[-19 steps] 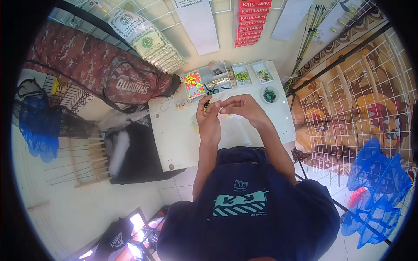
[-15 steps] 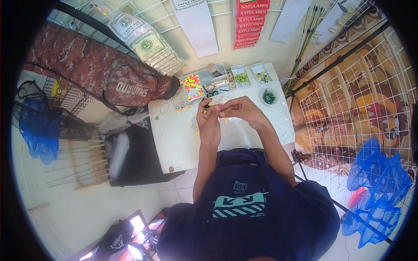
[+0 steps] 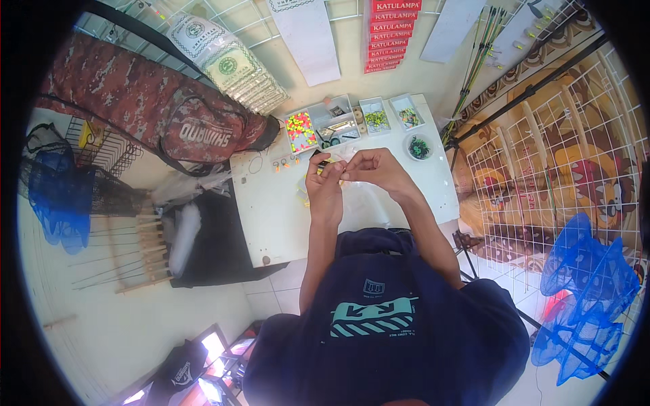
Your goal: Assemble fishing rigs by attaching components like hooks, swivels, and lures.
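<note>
Above the near half of the white table (image 3: pixel 261 230), my two hands meet with fingertips together. My left hand (image 3: pixel 325 188) is closed in a pinch, its index finger bent around something small and partly yellow-green. The fingers of my right hand (image 3: pixel 381 170) pinch at the same spot, right beside the left thumb. What they hold is too small and too covered to name. Clear plastic (image 3: pixel 365 203) lies on the table under my hands. Small orange pieces with rings (image 3: pixel 286 162) lie to the left of them.
Along the table's back stand a box of pink and yellow beads (image 3: pixel 300 132), a divided grey tray (image 3: pixel 330 109), two white boxes of small green parts (image 3: pixel 374 116), and a round tub (image 3: pixel 418 147). A camouflage bag (image 3: pixel 203 128) leans at left; blue nets (image 3: pixel 586 291) hang at right.
My right fingertips have shifted slightly at the pinch, with the fingers a little more bent. Otherwise both hands stay in place over the table.
</note>
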Demonstrator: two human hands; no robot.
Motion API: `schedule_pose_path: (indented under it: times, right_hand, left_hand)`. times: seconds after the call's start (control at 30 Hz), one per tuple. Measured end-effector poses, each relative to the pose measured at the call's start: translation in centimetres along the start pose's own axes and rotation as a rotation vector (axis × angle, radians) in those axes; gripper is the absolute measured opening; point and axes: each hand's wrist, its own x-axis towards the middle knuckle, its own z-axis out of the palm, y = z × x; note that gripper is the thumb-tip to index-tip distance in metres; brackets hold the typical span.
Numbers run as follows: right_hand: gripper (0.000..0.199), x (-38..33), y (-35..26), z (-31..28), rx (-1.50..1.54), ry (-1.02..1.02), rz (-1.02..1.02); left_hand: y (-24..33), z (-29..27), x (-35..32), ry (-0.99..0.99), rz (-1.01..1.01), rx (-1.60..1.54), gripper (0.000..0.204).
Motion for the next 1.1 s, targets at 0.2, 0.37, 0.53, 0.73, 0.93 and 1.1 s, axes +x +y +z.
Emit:
schedule_pose_path:
  times: [0.2, 0.37, 0.53, 0.73, 0.93, 1.1]
  right_hand:
    - [0.016, -0.1, -0.1, 0.4, 0.054, -0.006, 0.004]
    - [0.020, 0.2, 0.5, 0.0, 0.101, -0.019, 0.054]
    - [0.018, 0.6, 1.6, -0.6, 0.150, -0.113, 0.122]
    - [0.016, 0.4, 1.9, -0.6, 0.151, -0.082, 0.102]
    - [0.014, -0.5, 0.5, 0.5, 0.040, 0.036, 0.065]
    - [0.015, -0.7, 0.8, 0.6, -0.168, 0.136, -0.093]
  left_hand:
    - [-0.4, -0.7, 0.2, -0.047, -0.036, -0.109, 0.031]
    - [-0.4, -1.1, 0.3, -0.041, -0.047, -0.105, 0.030]
    - [-0.5, -1.6, 0.5, -0.072, -0.055, -0.109, 0.031]
    - [-0.1, -1.0, 0.1, -0.069, -0.062, -0.048, 0.028]
    - [-0.7, -1.5, 0.1, 0.004, 0.041, 0.147, 0.027]
    - [-0.4, -0.8, 0.0, 0.093, 0.036, 0.155, 0.027]
